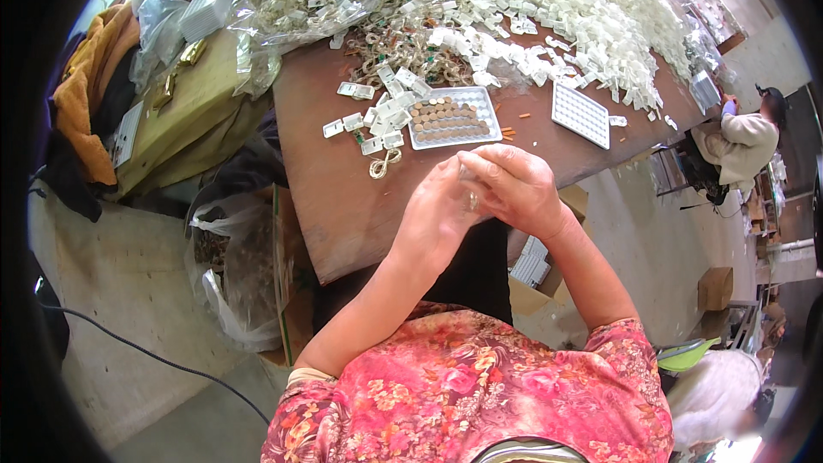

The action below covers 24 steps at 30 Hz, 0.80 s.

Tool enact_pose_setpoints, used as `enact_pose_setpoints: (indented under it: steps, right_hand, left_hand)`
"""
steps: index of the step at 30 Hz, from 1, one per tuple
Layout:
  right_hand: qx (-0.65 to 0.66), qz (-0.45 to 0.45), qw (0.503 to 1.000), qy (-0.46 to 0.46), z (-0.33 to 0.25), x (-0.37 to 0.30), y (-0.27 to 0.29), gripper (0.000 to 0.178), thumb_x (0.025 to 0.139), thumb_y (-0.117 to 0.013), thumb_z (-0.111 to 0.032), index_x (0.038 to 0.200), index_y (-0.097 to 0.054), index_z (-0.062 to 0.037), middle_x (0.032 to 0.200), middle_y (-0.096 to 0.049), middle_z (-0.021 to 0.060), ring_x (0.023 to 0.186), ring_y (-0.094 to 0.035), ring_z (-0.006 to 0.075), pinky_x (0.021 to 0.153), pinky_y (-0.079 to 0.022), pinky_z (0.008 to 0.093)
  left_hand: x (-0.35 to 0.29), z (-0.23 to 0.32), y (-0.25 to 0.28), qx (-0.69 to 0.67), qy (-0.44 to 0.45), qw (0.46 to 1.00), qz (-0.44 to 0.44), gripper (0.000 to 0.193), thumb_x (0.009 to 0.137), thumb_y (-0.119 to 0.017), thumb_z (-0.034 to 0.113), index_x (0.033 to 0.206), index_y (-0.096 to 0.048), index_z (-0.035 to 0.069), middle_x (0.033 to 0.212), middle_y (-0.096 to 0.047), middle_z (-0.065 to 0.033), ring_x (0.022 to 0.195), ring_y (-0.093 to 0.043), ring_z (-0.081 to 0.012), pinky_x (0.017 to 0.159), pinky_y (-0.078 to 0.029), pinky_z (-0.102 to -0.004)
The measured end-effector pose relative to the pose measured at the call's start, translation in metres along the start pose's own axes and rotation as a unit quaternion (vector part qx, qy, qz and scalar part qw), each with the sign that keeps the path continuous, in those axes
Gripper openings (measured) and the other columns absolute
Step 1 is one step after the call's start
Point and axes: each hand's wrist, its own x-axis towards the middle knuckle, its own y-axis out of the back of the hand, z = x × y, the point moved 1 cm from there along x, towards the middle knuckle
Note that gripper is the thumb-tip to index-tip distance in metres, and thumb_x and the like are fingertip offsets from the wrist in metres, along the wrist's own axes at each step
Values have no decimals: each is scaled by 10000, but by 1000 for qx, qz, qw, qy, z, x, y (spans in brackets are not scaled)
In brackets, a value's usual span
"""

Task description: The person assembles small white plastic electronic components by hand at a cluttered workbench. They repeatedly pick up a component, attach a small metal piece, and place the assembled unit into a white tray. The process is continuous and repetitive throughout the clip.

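My left hand (447, 197) and my right hand (519, 184) meet just over the front edge of the brown table (326, 197). Their fingers are bent and pressed together. A small pale, shiny bit shows between the palms, but the fingers hide what it is. Just beyond lies a white tray (417, 135) with rows of small round discs in its pockets. Left of that tray are several small white plastic cases (390, 111), and a coiled pale wire (384, 164) lies in front of them.
A second white tray (581, 113) with round pockets lies to the right. Behind spread a large heap of white plastic parts (591, 17) and a pile of wired pieces (403, 34). Plastic bags (244, 266) stand left below the table. A person (741, 141) sits at far right.
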Motion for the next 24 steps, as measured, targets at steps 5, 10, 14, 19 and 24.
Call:
enact_pose_setpoints:
  steps: [5,10,14,19,24]
  right_hand:
    - [13,-29,998,-54,-1,-3,7,307,725,-726,-75,1025,-661,-66,922,-626,78,763,-655,242,661,-556,334]
    - [-10,-38,998,-45,-3,-5,9,298,731,-715,-96,1018,-646,-59,887,-615,68,729,-646,240,637,-552,334]
    - [-44,-36,998,-8,-2,-7,10,288,721,-708,-92,993,-624,-49,830,-587,61,672,-625,229,582,-529,322]
    - [-64,4,998,7,1,-9,8,289,712,-715,-81,979,-614,-38,784,-565,55,628,-597,218,537,-502,319]
    - [-25,69,997,-20,2,-14,2,328,720,-736,-48,1035,-646,-27,867,-637,88,746,-645,246,650,-541,332]
  left_hand:
    - [0,4,-3,169,-54,982,60,276,949,-570,140,1188,-560,1,1085,-621,-56,968,-590,-108,861,-479,-267]
    - [1,3,-3,278,-56,953,110,239,937,-599,138,1127,-595,-6,1019,-635,-34,886,-579,-64,775,-462,-212]
    - [4,0,0,277,-48,955,95,218,956,-577,163,1116,-587,15,990,-634,-18,847,-587,-48,707,-466,-192]
    - [4,-3,0,123,4,992,29,242,947,-586,154,1139,-578,8,1047,-631,-51,942,-612,-110,837,-496,-268]
    - [12,-10,0,-8,0,1000,-6,201,958,-578,149,1134,-581,51,1053,-642,-79,971,-633,-161,838,-526,-313]
